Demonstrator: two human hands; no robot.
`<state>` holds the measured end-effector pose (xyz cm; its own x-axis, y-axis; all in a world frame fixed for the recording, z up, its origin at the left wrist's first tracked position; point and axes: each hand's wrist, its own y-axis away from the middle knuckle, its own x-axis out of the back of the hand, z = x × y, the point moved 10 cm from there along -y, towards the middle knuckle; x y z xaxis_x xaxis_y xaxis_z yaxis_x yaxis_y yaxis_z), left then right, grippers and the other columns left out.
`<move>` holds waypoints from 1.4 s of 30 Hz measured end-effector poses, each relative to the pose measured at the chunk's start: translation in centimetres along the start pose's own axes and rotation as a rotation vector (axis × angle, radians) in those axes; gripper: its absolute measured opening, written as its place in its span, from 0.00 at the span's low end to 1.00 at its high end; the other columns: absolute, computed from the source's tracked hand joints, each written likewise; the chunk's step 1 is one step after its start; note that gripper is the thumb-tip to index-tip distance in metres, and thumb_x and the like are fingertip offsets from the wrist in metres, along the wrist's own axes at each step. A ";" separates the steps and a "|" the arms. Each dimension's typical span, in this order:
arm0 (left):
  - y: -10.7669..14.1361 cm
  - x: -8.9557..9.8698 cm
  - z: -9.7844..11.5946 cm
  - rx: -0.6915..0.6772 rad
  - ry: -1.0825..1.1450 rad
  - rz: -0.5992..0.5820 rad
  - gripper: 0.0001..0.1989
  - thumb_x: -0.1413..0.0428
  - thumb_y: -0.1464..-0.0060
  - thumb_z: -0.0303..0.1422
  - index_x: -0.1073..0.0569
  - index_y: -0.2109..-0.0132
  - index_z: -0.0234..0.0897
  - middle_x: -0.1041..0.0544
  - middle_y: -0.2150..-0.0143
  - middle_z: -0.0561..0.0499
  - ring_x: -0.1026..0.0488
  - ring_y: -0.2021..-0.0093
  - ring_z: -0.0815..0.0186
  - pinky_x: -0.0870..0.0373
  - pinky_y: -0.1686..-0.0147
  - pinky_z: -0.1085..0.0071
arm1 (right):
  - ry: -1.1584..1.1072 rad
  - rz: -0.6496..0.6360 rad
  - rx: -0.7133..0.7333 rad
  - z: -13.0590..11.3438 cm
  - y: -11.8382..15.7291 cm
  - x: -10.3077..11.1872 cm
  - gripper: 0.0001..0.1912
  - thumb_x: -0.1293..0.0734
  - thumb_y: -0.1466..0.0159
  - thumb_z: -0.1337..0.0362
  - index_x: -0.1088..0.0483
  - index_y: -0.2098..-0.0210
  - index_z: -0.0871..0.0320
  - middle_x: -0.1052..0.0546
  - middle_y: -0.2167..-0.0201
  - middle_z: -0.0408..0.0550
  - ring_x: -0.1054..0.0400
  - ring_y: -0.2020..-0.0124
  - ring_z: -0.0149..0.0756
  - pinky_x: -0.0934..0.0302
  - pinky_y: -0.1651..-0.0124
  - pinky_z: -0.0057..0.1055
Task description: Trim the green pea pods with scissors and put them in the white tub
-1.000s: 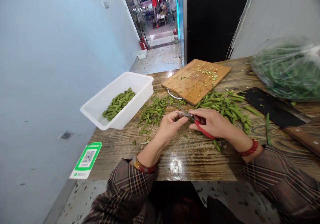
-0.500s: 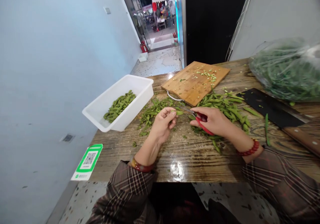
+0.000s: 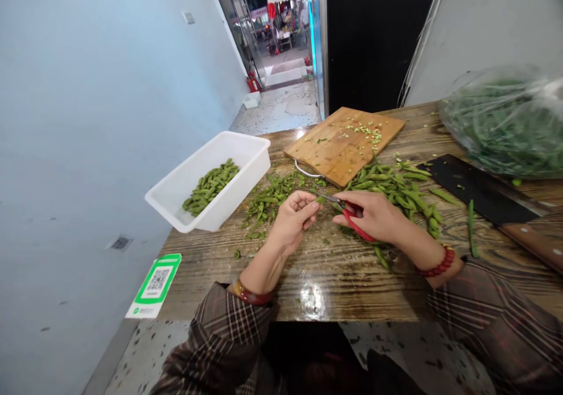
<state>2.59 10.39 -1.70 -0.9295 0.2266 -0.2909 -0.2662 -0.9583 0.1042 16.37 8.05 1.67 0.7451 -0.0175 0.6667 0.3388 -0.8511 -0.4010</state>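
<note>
Between thumb and fingers, my left hand (image 3: 295,220) pinches a green edamame pod (image 3: 320,199), mostly covered by the fingertips. My right hand (image 3: 373,214) is wrapped round red-handled scissors (image 3: 359,226), their blades pointing left at the pod's exposed end. Whether the blades touch the pod I cannot tell. Behind and beneath my right hand lies a heap of whole pods (image 3: 396,186). Small trimmed green bits (image 3: 270,195) are scattered beyond my left hand. To the left, a white plastic tub (image 3: 240,204) holds a pile of pods (image 3: 212,186).
A wooden cutting board (image 3: 338,142) with chopped pale-green bits lies at the back of the wooden table (image 3: 246,292). On the right are a cleaver (image 3: 484,189) and a clear bag of green vegetables (image 3: 505,125). A QR-code card (image 3: 155,286) sits at the left edge.
My left hand has shifted slightly right, bringing the pod closer to the scissors. Less of the pod shows now. My right hand has barely moved.
</note>
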 end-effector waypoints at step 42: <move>-1.5 -0.3 0.7 -0.159 -0.604 -0.036 0.07 0.39 0.54 0.34 0.26 0.70 0.34 0.33 0.76 0.55 0.40 0.76 0.73 0.44 0.73 0.76 | -0.030 0.141 -0.120 2.5 -0.2 4.3 0.22 0.32 0.42 0.50 0.24 0.55 0.59 0.25 0.73 0.45 0.36 0.74 0.33 0.44 0.70 0.28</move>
<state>3.08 11.93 -1.12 -0.9131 0.2733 0.3025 -0.3022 -0.9518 -0.0521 20.98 9.46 3.01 0.7976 -0.1269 0.5896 0.1604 -0.8978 -0.4102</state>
